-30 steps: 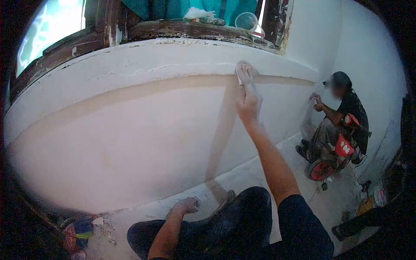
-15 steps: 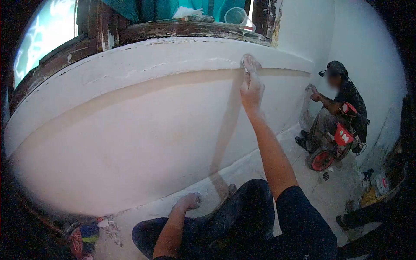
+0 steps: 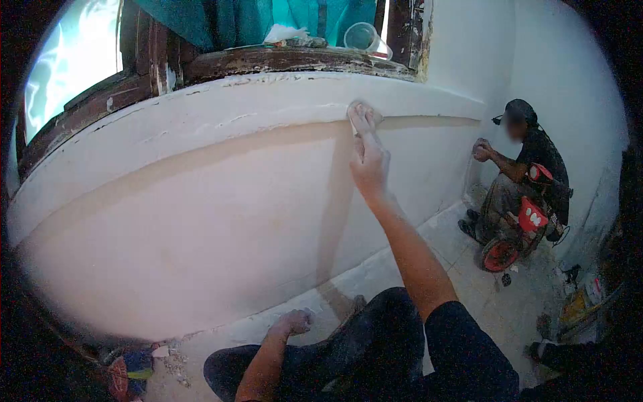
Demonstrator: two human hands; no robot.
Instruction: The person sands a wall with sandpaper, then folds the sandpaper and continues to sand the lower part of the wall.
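The right hand (image 3: pixel 367 157) reaches up, fingers pressing a small pale sanding pad (image 3: pixel 355 114) flat against the wall (image 3: pixel 221 201), right at the ledge line under the window sill (image 3: pixel 295 60). The left hand (image 3: pixel 291 321) rests on the floor, curled into a loose fist (holding nothing visible). A co-worker (image 3: pixel 529 167) crouches in the corner.
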